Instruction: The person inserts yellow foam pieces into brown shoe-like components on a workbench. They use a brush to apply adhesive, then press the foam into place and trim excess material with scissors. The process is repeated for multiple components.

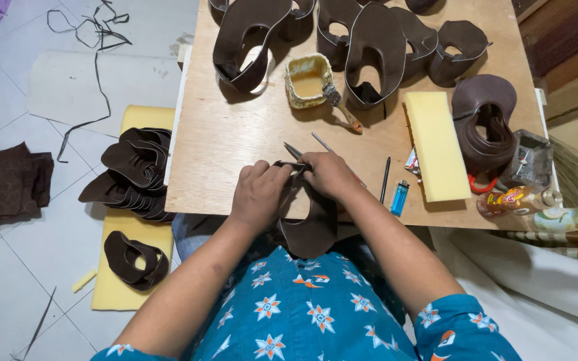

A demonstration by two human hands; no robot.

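Note:
My left hand [257,194] and my right hand [329,175] meet at the near edge of a plywood table [229,144]. Together they grip a dark brown leather shoe-upper piece [312,230] that hangs over the table edge toward my lap. My right hand also holds a thin metal tool [294,151] whose tip pokes out above the leather. Both hands' fingers are curled tight on the piece.
Several brown uppers [372,50] stand at the table's far side, with a glue tub [307,79] and brush [342,109]. A yellow foam block [436,144], blue lighter [399,197], pen [384,179] and bottles [520,199] lie right. More uppers [135,174] are stacked on foam on the floor, left.

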